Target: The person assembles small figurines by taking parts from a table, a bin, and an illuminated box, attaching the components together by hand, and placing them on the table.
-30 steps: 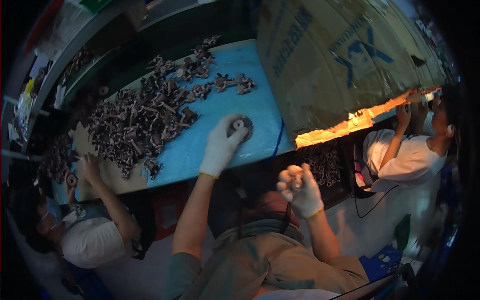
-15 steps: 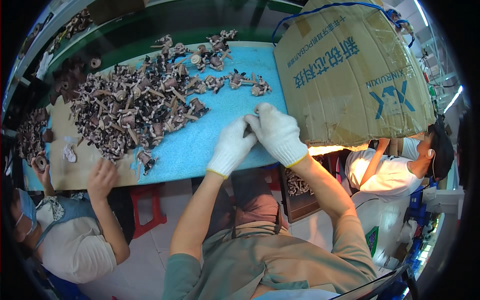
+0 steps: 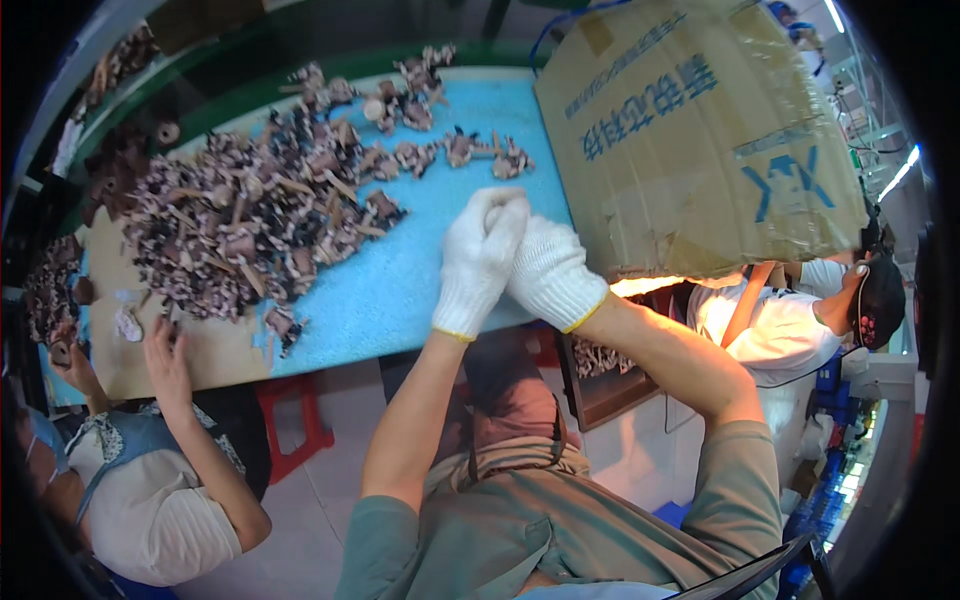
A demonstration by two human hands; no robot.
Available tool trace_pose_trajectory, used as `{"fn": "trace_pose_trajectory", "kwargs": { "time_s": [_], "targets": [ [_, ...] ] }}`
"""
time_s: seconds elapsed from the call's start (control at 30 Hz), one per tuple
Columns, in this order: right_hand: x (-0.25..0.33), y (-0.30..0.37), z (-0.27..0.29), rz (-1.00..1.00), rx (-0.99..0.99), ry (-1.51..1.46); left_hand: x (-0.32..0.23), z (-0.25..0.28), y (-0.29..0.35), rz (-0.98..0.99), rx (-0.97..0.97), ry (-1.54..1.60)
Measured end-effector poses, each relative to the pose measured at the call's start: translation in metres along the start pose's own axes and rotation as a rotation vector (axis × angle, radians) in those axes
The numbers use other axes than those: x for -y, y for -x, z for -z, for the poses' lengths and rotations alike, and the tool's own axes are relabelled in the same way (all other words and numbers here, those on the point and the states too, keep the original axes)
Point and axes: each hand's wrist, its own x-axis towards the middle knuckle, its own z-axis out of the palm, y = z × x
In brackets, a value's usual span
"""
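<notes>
My left hand [image 3: 478,255] and my right hand [image 3: 552,272] wear white knit gloves with yellow cuffs. They press together above the blue table covering [image 3: 400,290], near its front edge. Both sets of fingers are curled; whatever lies between them, if anything, is hidden. Just beyond my hands lies a small brown and pinkish figurine [image 3: 512,160] with dark parts, one of a short row. To the left spreads a large heap of similar figurines [image 3: 240,215], several with flat tan sticks. A lone figurine [image 3: 283,325] rests near the front edge.
A big cardboard box [image 3: 680,150] stands close on the right. At left, a co-worker's hand [image 3: 170,370] is at the table edge; another person [image 3: 790,310] sits beyond the box. A tray [image 3: 605,385] of parts and a red stool [image 3: 290,425] are below table height.
My left hand has turned upright and risen slightly, its fingers curled against the right hand, which has swung lower behind it. The co-worker's hand at left has shifted left, and the view has tilted a little.
</notes>
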Motion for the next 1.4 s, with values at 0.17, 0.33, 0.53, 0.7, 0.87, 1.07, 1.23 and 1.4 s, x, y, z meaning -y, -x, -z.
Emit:
{"fn": "trace_pose_trajectory", "kwargs": {
  "time_s": [0.17,0.33,0.53,0.7,0.87,1.07,1.23,1.4],
  "targets": [
    [0.007,0.006,-0.016,-0.019,-0.184,0.12,0.007,0.004,0.01,-0.166,-0.074,0.126],
    [-0.003,0.0,0.002,-0.046,-0.01,-0.026,0.001,0.018,0.005,-0.106,-0.092,-0.059],
    [0.018,0.034,0.038,0.317,-0.398,0.058,-0.017,0.045,0.049,0.308,0.221,0.381],
    [0.039,0.0,0.025,-0.062,-0.142,-0.353,-0.035,0.061,0.037,-0.075,-0.016,-0.267],
    [0.029,0.054,0.031,-0.019,-0.451,-0.646,-0.1,0.082,-0.007,-0.276,-0.108,-0.68],
    [-0.144,0.174,0.063,-0.056,0.086,-0.413,-0.121,0.128,-0.035,-0.067,-0.268,-1.547],
    [-0.307,0.107,0.062,-0.577,-0.256,0.072,-0.098,0.062,0.005,-0.219,-0.165,-1.338],
    [-0.362,0.067,0.03,-0.598,-0.062,0.024,-0.051,0.032,0.041,0.037,-0.02,-1.069]
  ]
}}
